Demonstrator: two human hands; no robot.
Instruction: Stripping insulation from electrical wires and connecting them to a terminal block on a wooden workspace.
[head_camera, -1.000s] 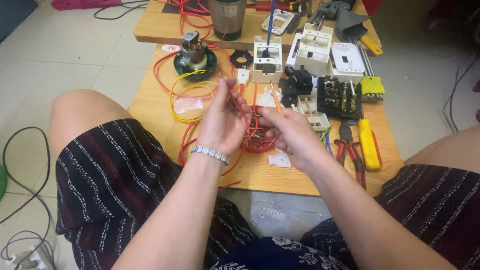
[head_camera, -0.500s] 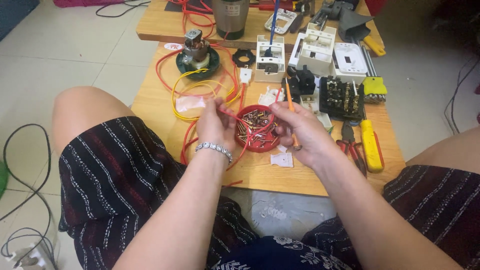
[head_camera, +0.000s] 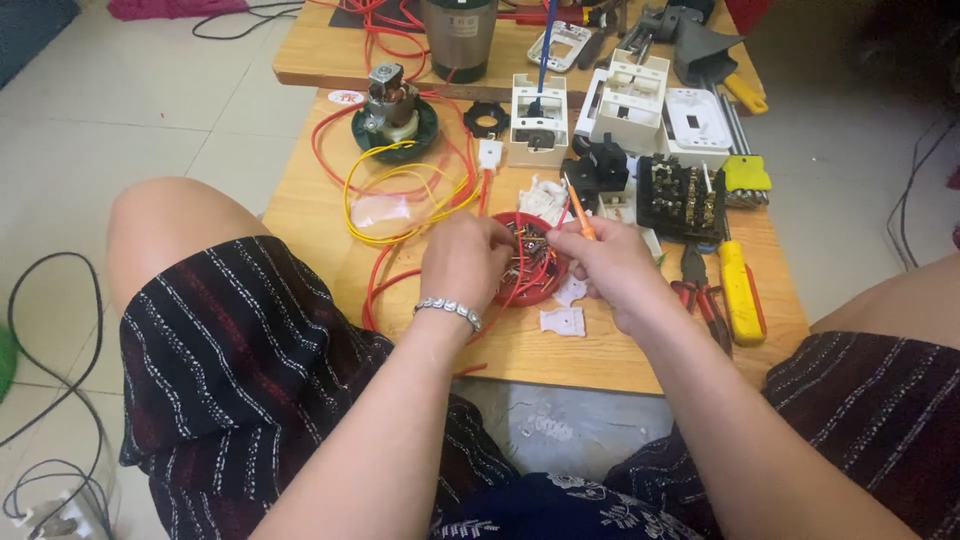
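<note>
A small red dish (head_camera: 535, 270) full of tiny metal parts sits near the front edge of the low wooden table (head_camera: 300, 190), between the two hands. The left hand (head_camera: 465, 262), with a beaded bracelet at the wrist, lies at the left rim of the dish; its fingers are curled together toward the parts, but I cannot tell if they pinch one, because the fingertips are hidden. The right hand (head_camera: 612, 262) is closed on a thin orange screwdriver (head_camera: 578, 212), which stands tilted, with its lower end hidden in the fingers at the right side of the dish. A red wire (head_camera: 385, 285) passes under the left hand, and a loop of yellow wire (head_camera: 400, 200) lies just behind it. Two small white plastic pieces (head_camera: 562, 320) lie in front of the dish. To the right are red-handled pliers (head_camera: 705, 305) and a yellow-handled screwdriver (head_camera: 742, 290); further back are a black terminal block (head_camera: 683, 197), white switch housings (head_camera: 540, 118) and a small motor (head_camera: 392, 105) on a green base. In my judgement the risk is that the dish tips or slides, since both hands press at its rims and the wire runs beside it; then the small parts would scatter over the table or fall to the floor. The screwdriver tip may also slip and flick a part away.
</note>
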